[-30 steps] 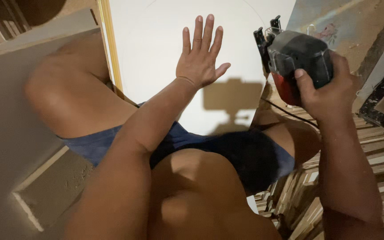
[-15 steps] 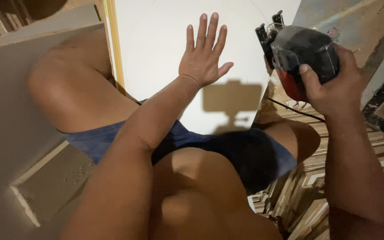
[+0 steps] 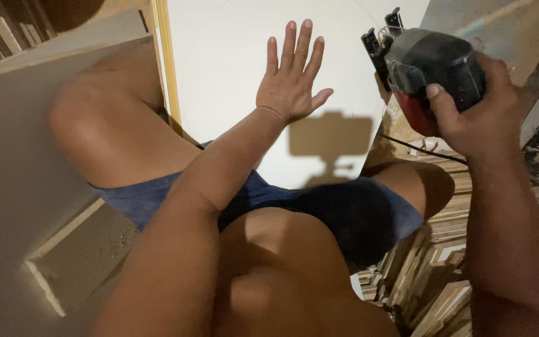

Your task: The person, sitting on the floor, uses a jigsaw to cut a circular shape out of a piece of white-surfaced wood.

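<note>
A large grey panel (image 3: 14,187) fills the left side of the view, with a pale strip (image 3: 63,231) running along a lower, rougher grey surface (image 3: 88,256) beside it. At the upper left, several dark boards (image 3: 1,25) stand stacked on edge. At the lower right lies a heap of light wooden offcuts and slats (image 3: 432,274), piled unevenly. A mottled grey-brown slab (image 3: 506,25) occupies the upper right corner. Lighting is strong and comes from behind the viewer, casting a hard-edged shadow ahead.
</note>
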